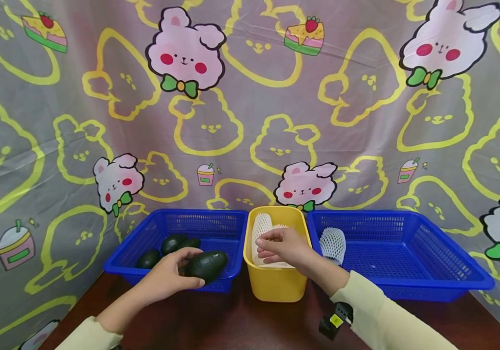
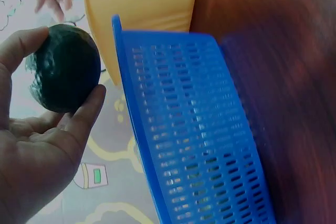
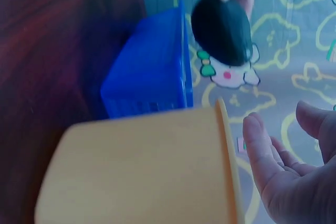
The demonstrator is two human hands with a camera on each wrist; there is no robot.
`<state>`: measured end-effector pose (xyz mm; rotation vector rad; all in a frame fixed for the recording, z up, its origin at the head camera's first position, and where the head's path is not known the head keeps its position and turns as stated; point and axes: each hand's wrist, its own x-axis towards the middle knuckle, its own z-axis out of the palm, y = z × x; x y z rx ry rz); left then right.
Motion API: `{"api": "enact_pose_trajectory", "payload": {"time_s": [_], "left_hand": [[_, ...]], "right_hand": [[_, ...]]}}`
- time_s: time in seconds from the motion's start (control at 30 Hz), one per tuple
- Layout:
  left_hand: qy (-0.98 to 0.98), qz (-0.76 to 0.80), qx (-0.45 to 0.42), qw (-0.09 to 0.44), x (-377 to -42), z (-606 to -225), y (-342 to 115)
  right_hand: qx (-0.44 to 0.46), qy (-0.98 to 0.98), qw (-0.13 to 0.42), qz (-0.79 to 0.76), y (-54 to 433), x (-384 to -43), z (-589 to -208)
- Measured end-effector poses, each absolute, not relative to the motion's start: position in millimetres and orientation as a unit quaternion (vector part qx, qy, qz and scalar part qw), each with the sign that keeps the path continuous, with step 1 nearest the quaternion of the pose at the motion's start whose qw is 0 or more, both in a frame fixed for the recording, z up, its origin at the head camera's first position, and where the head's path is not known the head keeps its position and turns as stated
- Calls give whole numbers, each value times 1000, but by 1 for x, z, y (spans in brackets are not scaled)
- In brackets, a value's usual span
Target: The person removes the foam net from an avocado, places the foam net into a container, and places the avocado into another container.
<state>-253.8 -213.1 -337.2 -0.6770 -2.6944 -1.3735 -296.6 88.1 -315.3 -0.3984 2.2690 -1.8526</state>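
My left hand (image 1: pixel 167 274) grips a dark green avocado (image 1: pixel 208 266) above the front right part of the left blue basket (image 1: pixel 169 278). In the left wrist view, thumb and fingers pinch the avocado (image 2: pixel 65 69) from opposite sides. More avocados (image 1: pixel 173 243) lie inside that basket, partly behind the hand. Over the yellow bin (image 1: pixel 276 287) hovers my right hand (image 1: pixel 287 247), its fingers loosely bent. The right wrist view shows its thumb apart from the fingers (image 3: pixel 257 140), with nothing between them. White foam net sleeves (image 1: pixel 262 226) stand in the bin, partly hidden by this hand.
To the right, another blue basket (image 1: pixel 429 287) holds a rounded white foam net sleeve (image 1: pixel 333 243) at its left end. All three containers stand side by side on a dark brown table (image 1: pixel 206 321). Close behind them hangs a patterned curtain (image 1: pixel 250 107).
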Motion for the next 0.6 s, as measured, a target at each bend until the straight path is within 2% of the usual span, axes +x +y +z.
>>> {"api": "enact_pose_trajectory", "payload": {"time_s": [0.27, 0.6], "left_hand": [[-891, -419, -165, 57, -274, -335, -221], [-923, -362, -108, 78, -306, -342, -226]], "right_hand": [[-191, 724, 136, -649, 79, -277, -324], [-197, 710, 169, -654, 62, -261, -342]]}}
